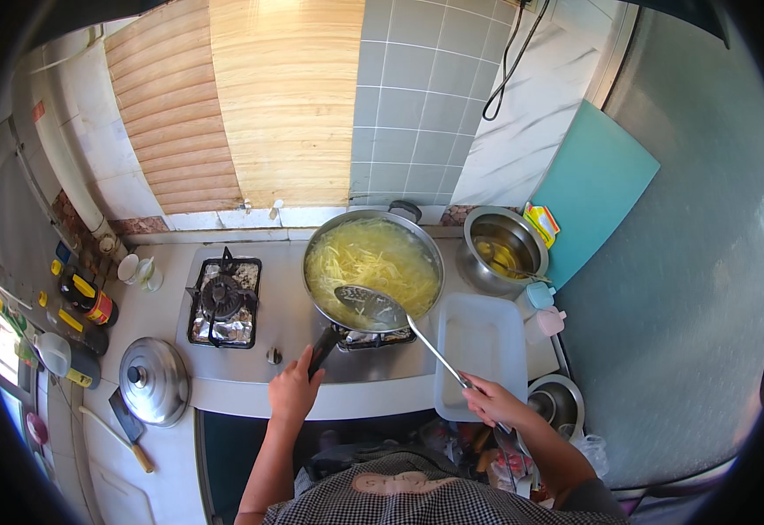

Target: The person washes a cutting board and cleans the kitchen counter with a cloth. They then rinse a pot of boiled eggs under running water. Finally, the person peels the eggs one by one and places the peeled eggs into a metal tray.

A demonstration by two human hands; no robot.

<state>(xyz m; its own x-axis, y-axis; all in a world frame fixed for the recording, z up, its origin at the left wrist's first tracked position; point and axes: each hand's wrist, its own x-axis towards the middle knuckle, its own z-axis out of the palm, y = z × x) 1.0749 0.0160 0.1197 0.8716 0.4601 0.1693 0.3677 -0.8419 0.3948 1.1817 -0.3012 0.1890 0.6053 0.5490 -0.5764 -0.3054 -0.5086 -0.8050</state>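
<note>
A wide metal pan [306,289] stands on the right burner, filled with cloudy liquid and pale yellow shredded strips [362,252], perhaps potato. Its black handle [325,348] points toward me, and my left hand [295,387] grips the end of it. My right hand [495,399] holds a long-handled perforated skimmer [382,308] by its handle. The skimmer's bowl rests in the liquid at the near right part of the pan, against the strips. Under my right forearm's side, a translucent white plastic tray [480,354] lies at the counter's edge.
Left of the pan is a bare gas burner [223,298]. A metal lid [153,380], a cleaver [126,415] and sauce bottles [90,298] occupy the left side. To the right stand a steel pot [472,262] with oily liquid, lidded jars [545,321] and a teal board [595,190].
</note>
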